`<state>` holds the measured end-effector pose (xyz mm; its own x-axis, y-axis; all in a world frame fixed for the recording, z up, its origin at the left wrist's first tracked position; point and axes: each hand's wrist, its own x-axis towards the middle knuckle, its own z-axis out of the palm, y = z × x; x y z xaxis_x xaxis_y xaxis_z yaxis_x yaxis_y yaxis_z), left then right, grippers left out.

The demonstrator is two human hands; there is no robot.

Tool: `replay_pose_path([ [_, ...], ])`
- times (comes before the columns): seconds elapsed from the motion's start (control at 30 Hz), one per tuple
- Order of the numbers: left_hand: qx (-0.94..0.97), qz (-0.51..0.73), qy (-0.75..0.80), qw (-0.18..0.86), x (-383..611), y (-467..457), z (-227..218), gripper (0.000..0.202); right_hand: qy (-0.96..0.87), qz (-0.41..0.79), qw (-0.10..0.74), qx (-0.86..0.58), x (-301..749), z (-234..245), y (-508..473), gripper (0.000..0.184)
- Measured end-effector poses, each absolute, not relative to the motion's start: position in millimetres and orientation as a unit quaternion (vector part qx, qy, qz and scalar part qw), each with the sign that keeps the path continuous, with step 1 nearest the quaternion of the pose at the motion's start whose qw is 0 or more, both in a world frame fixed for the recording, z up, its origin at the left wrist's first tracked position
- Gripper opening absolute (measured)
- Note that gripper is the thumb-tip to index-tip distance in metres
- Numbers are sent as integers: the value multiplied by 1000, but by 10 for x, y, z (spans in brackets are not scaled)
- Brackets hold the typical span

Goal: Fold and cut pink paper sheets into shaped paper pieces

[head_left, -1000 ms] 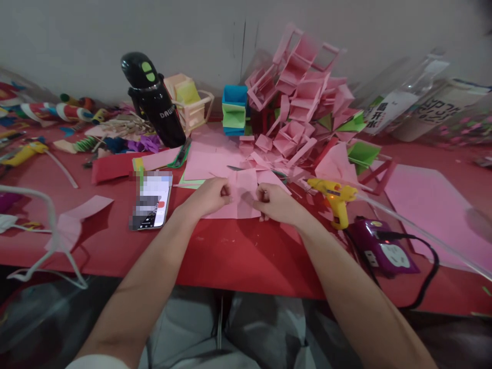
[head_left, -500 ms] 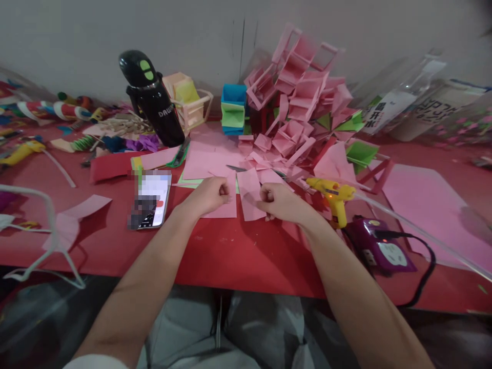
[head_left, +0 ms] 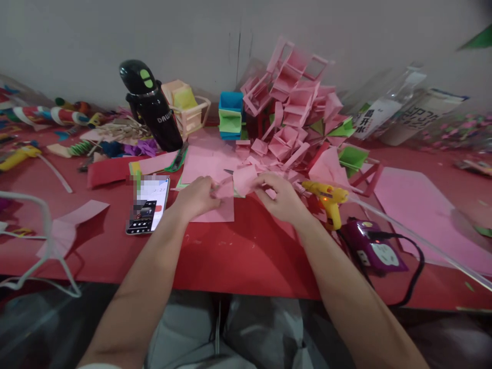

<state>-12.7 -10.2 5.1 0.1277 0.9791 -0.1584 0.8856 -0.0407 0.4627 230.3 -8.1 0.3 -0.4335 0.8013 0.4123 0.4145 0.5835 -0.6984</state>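
My left hand (head_left: 196, 197) is closed on a pink paper sheet (head_left: 217, 207) that lies on the red table (head_left: 246, 251). My right hand (head_left: 282, 197) pinches a second, smaller pink paper piece (head_left: 244, 179) and holds it lifted just above the table, beside the first. The two pieces are apart from each other. Behind my hands rises a heap of folded pink paper boxes (head_left: 295, 107).
A phone (head_left: 149, 205) lies left of my left hand. A yellow glue gun (head_left: 326, 197) and a purple power strip (head_left: 371, 248) with a black cord sit to the right. A black bottle (head_left: 151, 105), coloured paper cubes (head_left: 230, 115) and a large pink sheet (head_left: 418, 205) are farther off.
The single pink sheet between my hands came apart into two pieces. My right hand then lifted its piece up and back, while my left hand stayed on the other piece.
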Motion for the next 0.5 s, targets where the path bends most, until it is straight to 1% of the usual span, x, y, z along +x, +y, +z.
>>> replay_pose_path([
  [0.1, 701, 81, 664, 246, -131, -105, 67, 37, -800, 209, 406, -388, 2229, -9, -79, 17],
  [0.2, 699, 75, 667, 247, -157, -92, 63, 39, -793, 203, 422, -391, 2158, 38, -72, 20],
  [0.3, 714, 67, 652, 247, -186, -85, 60, 27, -779, 209, 443, -391, 2103, 103, 4, 25],
  [0.4, 728, 63, 633, 256, -209, -86, 69, 15, -797, 219, 426, -369, 2064, 143, 165, 34],
  [0.5, 742, 72, 597, 297, -238, -93, 100, 13, -831, 198, 380, -355, 2041, 142, 370, 47],
])
